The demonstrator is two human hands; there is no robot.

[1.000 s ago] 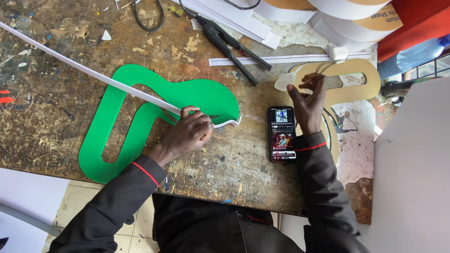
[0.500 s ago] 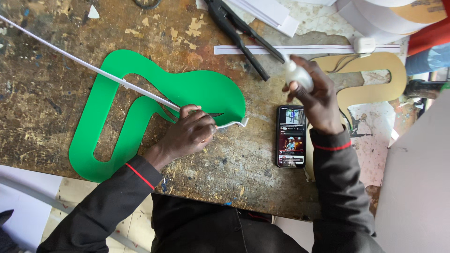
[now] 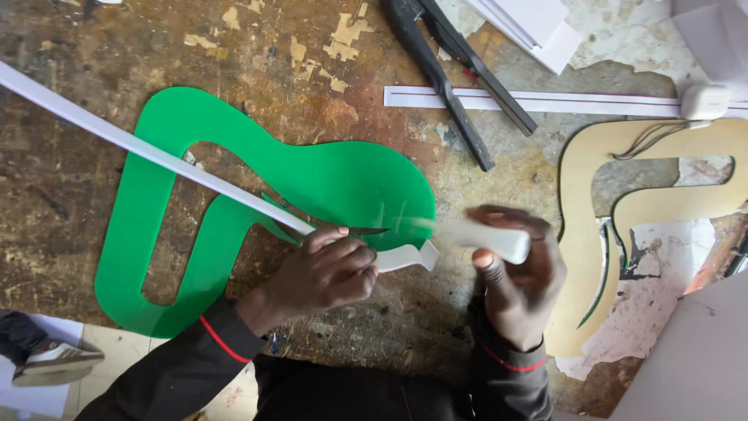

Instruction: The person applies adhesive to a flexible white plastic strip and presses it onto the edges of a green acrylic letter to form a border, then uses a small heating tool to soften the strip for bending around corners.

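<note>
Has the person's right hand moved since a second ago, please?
Yes. The right hand, then at the tan cut-out, has come left to the green shape's edge, now holding a white tube-like thing.

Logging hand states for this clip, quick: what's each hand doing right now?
Left hand: closed, pressing the white strip against the green cutout.
Right hand: closed around a white tube; it is motion-blurred.
</note>
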